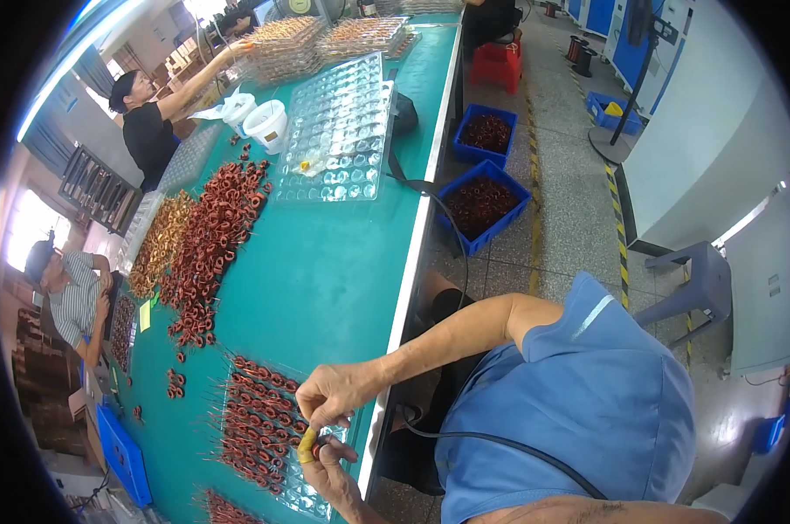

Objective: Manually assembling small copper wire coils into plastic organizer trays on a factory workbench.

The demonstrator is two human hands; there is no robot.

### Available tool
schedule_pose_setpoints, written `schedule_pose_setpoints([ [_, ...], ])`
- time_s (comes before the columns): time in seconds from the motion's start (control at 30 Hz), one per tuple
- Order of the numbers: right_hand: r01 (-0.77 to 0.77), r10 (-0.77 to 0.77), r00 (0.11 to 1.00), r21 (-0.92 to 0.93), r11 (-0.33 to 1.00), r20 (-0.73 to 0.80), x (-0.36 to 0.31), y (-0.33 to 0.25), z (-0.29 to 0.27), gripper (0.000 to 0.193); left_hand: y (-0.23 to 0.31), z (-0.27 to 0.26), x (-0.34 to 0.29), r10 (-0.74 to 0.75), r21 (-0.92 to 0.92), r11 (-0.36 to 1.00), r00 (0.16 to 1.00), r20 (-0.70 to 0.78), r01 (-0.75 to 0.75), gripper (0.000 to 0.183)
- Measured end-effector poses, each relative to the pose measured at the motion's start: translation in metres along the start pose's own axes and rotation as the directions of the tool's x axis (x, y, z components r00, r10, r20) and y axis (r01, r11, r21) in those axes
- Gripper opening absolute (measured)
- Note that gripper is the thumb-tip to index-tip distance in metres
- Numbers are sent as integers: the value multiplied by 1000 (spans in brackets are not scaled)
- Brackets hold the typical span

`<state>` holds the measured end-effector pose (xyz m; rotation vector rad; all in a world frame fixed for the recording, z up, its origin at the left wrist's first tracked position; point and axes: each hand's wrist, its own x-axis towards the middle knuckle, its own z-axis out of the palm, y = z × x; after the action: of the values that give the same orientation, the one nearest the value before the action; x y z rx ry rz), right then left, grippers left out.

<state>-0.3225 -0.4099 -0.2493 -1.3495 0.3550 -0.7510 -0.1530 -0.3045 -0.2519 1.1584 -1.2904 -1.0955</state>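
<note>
Both hands meet over the near edge of the table [325,253]: the left hand [328,472], a yellow cover [307,447] on one finger, pinches a small dark-red ring [319,449], partly hidden by the fingers; the right hand [336,393] bends its fingers just beside it, and whether their tips grip anything cannot be told. Progress, judged from the layout: the clear tray [304,499] beneath and beside the hands carries rows of wire-wound rings [257,419] over most of its area, while pockets along its near side show bare plastic. Unplaced stock remains: a long heap of red-brown rings [216,227] lies loose on the table, next to a gold-coloured heap [162,243]. Stacked loaded trays [281,44] stand at the far end. Materials: the rings are small, round and glossy, with thin, stiff-looking wire ends projecting at many angles. Tray plastic is thin, transparent and moulded into round pockets, as the larger clear sheet [338,131] shows. The tabletop is smooth, matt green, with a pale edge strip.
</note>
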Motion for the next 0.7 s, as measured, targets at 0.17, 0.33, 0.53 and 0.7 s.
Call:
schedule_pose_setpoints([
  [0.17, 288, -352, 934, -454, 843, -60, 14, 16, 15, 16, -10, 9, -2, -119, -180, 982, 923, -366, 55, 26],
  [0.33, -55, -91, 905, -327, 943, -415, -3, -6, -16, 17, 2, 30, 38, -86, -230, 973, 971, -222, 33, 25],
  [0.53, -183, 183, 971, 9, 983, -152, 6, 2, 4, 20, 4, 14, 31, 12, 307, 951, 986, -167, 41, 26],
  [0.7, -293, 301, 952, 127, 948, -49, 4, 0, -2, 19, 24, -13, 22, -60, 487, 873, 994, 86, 10, 32],
])
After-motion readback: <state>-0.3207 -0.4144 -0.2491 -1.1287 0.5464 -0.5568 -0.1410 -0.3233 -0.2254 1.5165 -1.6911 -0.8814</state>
